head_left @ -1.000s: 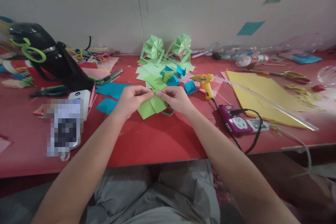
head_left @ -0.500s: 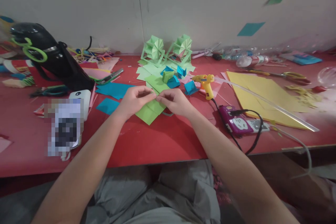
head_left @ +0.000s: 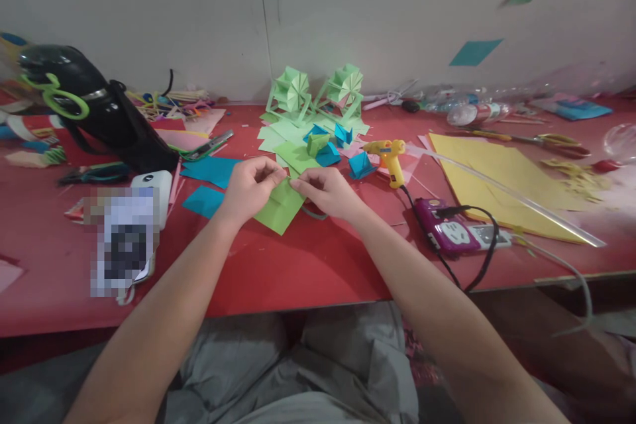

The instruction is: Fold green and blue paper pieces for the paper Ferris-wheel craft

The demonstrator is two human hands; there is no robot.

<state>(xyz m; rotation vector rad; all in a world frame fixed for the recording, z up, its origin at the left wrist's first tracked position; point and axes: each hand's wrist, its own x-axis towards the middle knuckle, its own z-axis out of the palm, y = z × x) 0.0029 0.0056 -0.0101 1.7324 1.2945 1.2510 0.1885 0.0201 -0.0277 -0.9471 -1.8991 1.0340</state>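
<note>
- The left hand (head_left: 252, 191) and right hand (head_left: 325, 191) are closing narrowly, thumbs against fingertips almost meeting, and are pinching the far part of a green paper (head_left: 281, 213); the fingers are hiding how much they are gripping.
- Just left of the grip, blue sheets (head_left: 211, 171) are lying near the left hand; farther left, a white device (head_left: 154, 195) and a black bottle (head_left: 99, 106) are standing out.
- Directly beyond the fingertips, another green sheet (head_left: 298, 158) is lying close, with blue folded pieces (head_left: 362, 165) sitting beyond and to the right.
- Farther beyond, two pale green paper models (head_left: 292, 89) are standing near the wall.
- Right of the grip, a yellow glue gun (head_left: 394, 165) is resting, its cord trailing past a purple socket block (head_left: 447, 228); yellow paper (head_left: 497, 165) is spreading beyond that.
- Under the right hand, a grey curved thing (head_left: 317, 214) is partly showing.
- The green paper is sitting below and nearer than the fingertips, one corner pointing toward the person; its visible part is looking nearly square.
</note>
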